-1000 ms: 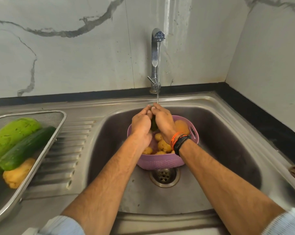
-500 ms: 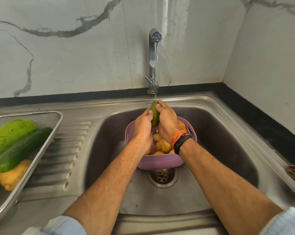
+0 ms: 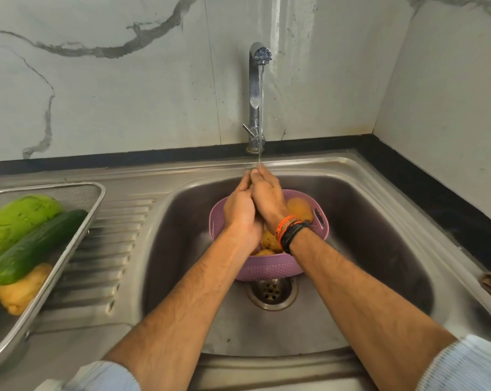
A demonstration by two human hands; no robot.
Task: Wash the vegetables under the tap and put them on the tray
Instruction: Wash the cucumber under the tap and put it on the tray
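Under the steel tap (image 3: 255, 91), both hands are pressing together.
Left hand (image 3: 240, 211) and right hand (image 3: 268, 197) are cupping closed over the round lilac plastic basket (image 3: 269, 268); whatever they hold is hidden.

In the upper centre, against the marble wall: a tall chrome tap (image 3: 255, 88), turned on, with a thin stream of water (image 3: 260, 114) falling straight down onto the fingertips of the left hand (image 3: 240, 213) and right hand (image 3: 268, 198), pressed together; anything between them hidden.

Just below, in a pink perforated basket (image 3: 269, 268) standing in the sink bowl: several yellow-brown potatoes (image 3: 299, 211), partly covered by the wrists.

At the left edge, on the draining board: a steel mesh tray (image 3: 78, 230) holding a big pale green gourd (image 3: 15, 221), a dark green cucumber (image 3: 38, 245) lying diagonally against it, and a lumpy yellow vegetable (image 3: 24, 287) touching the cucumber's lower side.
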